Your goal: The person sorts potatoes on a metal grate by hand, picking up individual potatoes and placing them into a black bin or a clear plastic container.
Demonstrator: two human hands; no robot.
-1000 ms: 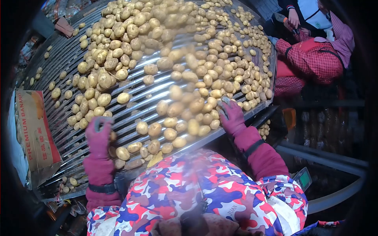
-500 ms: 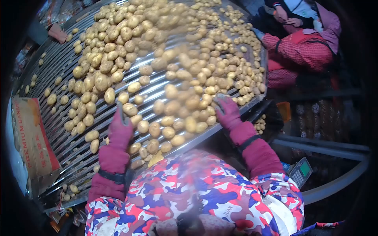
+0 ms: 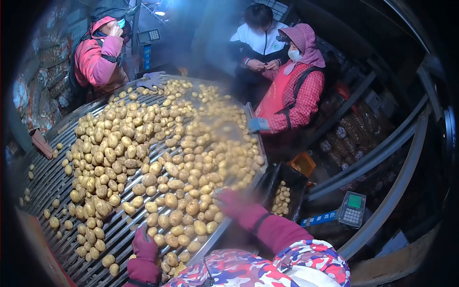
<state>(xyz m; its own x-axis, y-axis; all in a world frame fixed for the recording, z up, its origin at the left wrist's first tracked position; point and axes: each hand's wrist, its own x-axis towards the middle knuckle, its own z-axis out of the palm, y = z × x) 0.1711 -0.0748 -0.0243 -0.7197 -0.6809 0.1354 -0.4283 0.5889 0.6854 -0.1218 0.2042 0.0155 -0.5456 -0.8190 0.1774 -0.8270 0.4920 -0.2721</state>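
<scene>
Potatoes (image 3: 177, 230) lie directly between your two hands, on the slatted surface (image 3: 50, 184), near its edge at your body. Your left hand (image 3: 145, 245), in a purple glove, points its fingers away from you; the nearest potatoes are just to the right of these fingers and a little beyond. Whether they hold one, and how far they are spread, cannot be told, because the palm is turned down. Your right hand (image 3: 233, 204) is blurred at the right border of the same group, so its nearest potatoes lie to its left. Its grasp and its spread also cannot be told.

These potatoes are round to oval, and their long axes have no common direction. The ones beside the front edge are nearer to your left hand; the ones along the right edge are nearer to your right.

Farther out, a large heap (image 3: 112, 138) covers the slats ahead and to the left. Beyond your right hand, outside the surface, a black container (image 3: 295, 196) has small potatoes inside. Behind it is an orange container (image 3: 306, 165), whose contents are not clear. A co-worker's blue-gloved hand (image 3: 258, 125) is at the far right edge.
</scene>
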